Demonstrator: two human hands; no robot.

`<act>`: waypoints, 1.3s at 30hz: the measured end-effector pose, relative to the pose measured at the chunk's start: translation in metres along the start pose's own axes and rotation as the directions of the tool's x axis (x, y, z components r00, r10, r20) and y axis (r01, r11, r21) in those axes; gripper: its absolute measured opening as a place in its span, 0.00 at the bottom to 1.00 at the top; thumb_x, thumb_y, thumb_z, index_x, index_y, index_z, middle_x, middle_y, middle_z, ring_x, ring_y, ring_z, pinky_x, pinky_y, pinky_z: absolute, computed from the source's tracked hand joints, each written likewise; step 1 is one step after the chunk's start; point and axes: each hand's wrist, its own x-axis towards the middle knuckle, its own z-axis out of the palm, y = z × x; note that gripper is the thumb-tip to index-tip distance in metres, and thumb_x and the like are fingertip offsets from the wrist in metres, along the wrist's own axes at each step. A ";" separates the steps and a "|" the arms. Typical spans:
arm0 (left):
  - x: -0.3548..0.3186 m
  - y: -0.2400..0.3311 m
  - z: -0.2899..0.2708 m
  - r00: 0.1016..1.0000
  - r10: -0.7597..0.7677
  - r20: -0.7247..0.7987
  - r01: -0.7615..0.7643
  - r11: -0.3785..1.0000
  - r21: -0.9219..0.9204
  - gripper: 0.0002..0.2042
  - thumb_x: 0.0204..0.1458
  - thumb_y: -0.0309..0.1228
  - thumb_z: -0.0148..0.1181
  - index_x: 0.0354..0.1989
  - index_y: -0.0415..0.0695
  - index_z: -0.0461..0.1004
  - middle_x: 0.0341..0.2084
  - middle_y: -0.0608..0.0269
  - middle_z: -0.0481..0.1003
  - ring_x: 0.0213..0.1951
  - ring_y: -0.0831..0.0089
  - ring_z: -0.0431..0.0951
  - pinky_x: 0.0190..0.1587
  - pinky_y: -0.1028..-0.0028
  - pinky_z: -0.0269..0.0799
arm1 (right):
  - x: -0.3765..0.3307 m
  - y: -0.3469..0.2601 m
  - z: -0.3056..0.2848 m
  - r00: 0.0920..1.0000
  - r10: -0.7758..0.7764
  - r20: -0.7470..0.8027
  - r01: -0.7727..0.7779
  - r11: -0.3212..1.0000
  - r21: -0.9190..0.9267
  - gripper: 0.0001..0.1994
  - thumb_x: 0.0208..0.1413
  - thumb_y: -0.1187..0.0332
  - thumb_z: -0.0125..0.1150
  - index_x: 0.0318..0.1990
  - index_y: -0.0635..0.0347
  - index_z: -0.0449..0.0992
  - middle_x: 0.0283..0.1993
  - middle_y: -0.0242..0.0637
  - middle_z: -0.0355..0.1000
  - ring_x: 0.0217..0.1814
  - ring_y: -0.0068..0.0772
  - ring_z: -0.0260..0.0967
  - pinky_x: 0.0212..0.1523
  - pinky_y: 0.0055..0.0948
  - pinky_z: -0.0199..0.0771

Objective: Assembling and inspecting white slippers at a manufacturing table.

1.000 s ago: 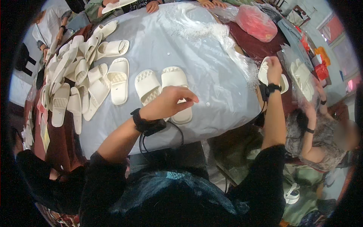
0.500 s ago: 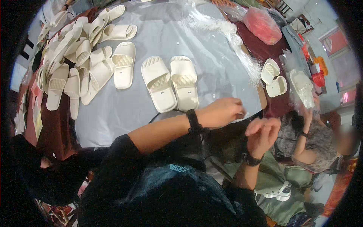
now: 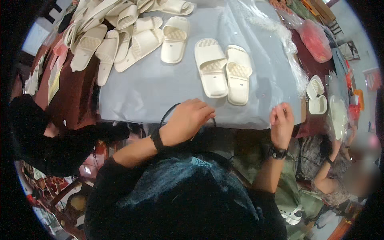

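Observation:
A pair of cream slippers lies on the grey-covered table [image 3: 160,100]: the left slipper [image 3: 211,68] and the right slipper [image 3: 238,75], toes away from me, edges close together. My left hand [image 3: 188,122] is over the table's near edge, below the pair, its fingers loosely bent with no object showing. A thin black cable [image 3: 165,116] loops beside it. My right hand [image 3: 282,124] is raised at the near right corner, fingers half curled and apart, nothing seen in them. Neither hand touches a slipper.
A heap of cream slippers [image 3: 120,20] covers the far left, with a single slipper [image 3: 176,39] beside it. Clear plastic wrap [image 3: 276,30] runs along the right edge. Farther right are another slipper pair [image 3: 317,94], a pink bundle [image 3: 316,40] and a co-worker's hand [image 3: 335,148] holding a bagged slipper.
The view has shifted, so the table's things sit farther right and higher. My left hand has drawn back leftward from the right side; my hands are now farther apart.

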 end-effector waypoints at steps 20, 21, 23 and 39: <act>0.019 -0.022 0.023 0.985 -0.144 -0.095 0.171 0.886 0.432 0.08 0.52 0.31 0.57 0.25 0.41 0.72 0.22 0.59 0.74 0.29 0.59 0.74 0.32 0.62 0.71 | 0.065 0.048 0.082 0.981 0.097 0.166 -0.083 0.993 -0.090 0.14 0.56 0.77 0.56 0.49 0.72 0.66 0.48 0.55 0.71 0.44 0.43 0.76 0.45 0.31 0.78; 0.023 -0.023 0.023 0.985 -0.143 -0.093 0.169 0.886 0.432 0.08 0.52 0.31 0.57 0.25 0.41 0.72 0.22 0.59 0.74 0.29 0.59 0.74 0.32 0.62 0.71 | 0.071 0.054 0.084 0.985 -0.009 0.171 0.062 0.950 -0.305 0.16 0.54 0.78 0.58 0.50 0.71 0.67 0.47 0.52 0.72 0.41 0.41 0.78 0.41 0.29 0.78; 0.032 -0.024 0.023 0.980 -0.190 -0.066 0.198 0.852 0.485 0.09 0.51 0.32 0.57 0.23 0.42 0.74 0.21 0.59 0.75 0.29 0.60 0.75 0.32 0.62 0.72 | 0.078 0.063 0.084 0.981 -0.088 0.174 0.155 0.894 -0.420 0.12 0.53 0.78 0.59 0.46 0.69 0.71 0.46 0.47 0.73 0.34 0.34 0.78 0.34 0.26 0.76; 0.060 -0.036 0.021 0.934 -0.352 0.055 0.251 0.759 0.601 0.05 0.47 0.30 0.58 0.23 0.44 0.77 0.22 0.59 0.77 0.30 0.62 0.79 0.32 0.63 0.73 | 0.016 0.009 0.066 0.861 -0.196 0.470 0.508 0.397 -0.764 0.15 0.50 0.73 0.65 0.48 0.58 0.77 0.30 0.40 0.72 0.29 0.38 0.69 0.31 0.31 0.70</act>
